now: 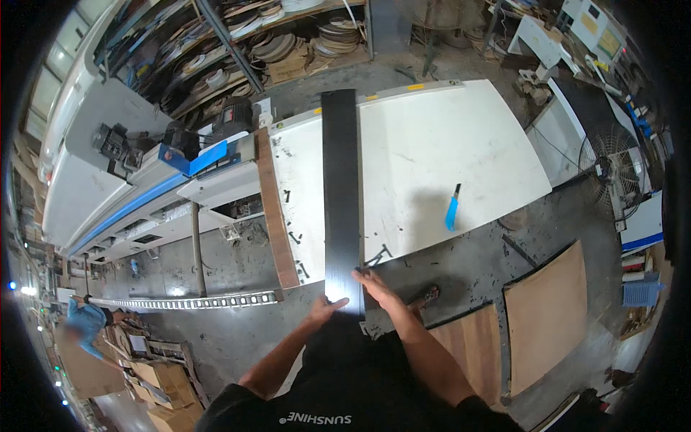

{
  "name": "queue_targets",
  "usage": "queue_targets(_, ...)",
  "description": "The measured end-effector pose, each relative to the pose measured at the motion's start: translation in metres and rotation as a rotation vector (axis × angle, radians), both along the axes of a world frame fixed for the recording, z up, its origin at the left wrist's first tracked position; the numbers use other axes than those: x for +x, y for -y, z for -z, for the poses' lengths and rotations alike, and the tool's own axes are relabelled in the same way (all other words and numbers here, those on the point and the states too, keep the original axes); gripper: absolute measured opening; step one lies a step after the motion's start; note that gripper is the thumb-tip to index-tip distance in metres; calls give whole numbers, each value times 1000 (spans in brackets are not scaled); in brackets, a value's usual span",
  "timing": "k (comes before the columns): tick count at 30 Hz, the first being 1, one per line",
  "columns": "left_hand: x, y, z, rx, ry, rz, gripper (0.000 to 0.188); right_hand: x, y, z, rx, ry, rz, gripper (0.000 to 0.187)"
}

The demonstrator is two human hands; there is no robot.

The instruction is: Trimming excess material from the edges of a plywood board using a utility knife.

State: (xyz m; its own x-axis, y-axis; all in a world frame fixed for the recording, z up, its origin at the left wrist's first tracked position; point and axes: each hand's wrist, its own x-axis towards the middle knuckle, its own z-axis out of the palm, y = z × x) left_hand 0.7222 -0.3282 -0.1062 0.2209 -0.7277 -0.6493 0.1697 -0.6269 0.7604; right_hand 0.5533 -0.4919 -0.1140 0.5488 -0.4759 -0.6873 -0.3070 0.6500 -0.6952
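A long, narrow black board [341,180] lies across the white tabletop [446,144], its near end jutting past the front edge toward my body. My left hand [325,311] grips the left side of that near end, thumb laid on top. On the opposite edge, slightly farther up, my right hand [373,286] is closed round the board. To the right on the tabletop rests a knife [451,214] with a blue handle and dark blade. Small dark strip offcuts [294,237] are scattered left of the board, with more beside its right edge.
A brown wooden strip [276,216] borders the table's left side, by a large white machine [137,180]. A roller track [194,302] runs leftward. Panels [547,317] lean at right, below a fan [612,169]. A person [88,324] works at far left. Shelves [302,43] hold coils.
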Motion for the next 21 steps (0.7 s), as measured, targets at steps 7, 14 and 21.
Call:
queue_targets(7,-178,107,-59,132,-29,-218,89,-86,111,-15,357,183,-8,52)
queue_targets(14,-279,233,-100,1,-285,-115,75,-209,251,-82,249,132,-254,54)
queue_targets(21,-123,401,26,45,-429,-637,123,-272,326,-102,178,60,-330,58)
